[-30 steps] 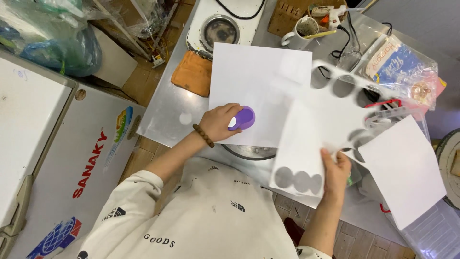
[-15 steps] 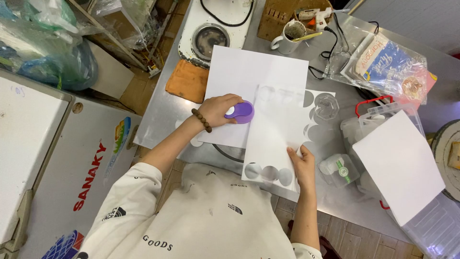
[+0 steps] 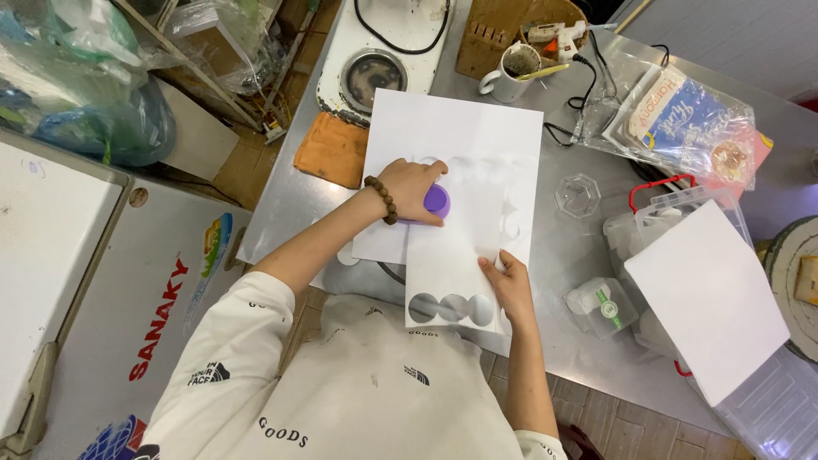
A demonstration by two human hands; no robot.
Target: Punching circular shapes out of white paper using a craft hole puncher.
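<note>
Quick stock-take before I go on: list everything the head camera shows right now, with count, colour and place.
punch: 1, purple, under the left hand on the paper
punched sheet: 1, white, round holes along its edges, lying over the plain sheet
plain sheet: 1, white, on the steel table
cloth: 1, orange, table's left edge
burner: 1, white, far end of table
mug: 1, white, beside the burner
glue gun: 1, white, behind the mug
plastic bag: 1, clear, far right
lidded boxes: several, clear, right, a white sheet on top
left hand: pressing on the punch, bead bracelet on the wrist
right hand: holding the punched sheet's near edge
</note>
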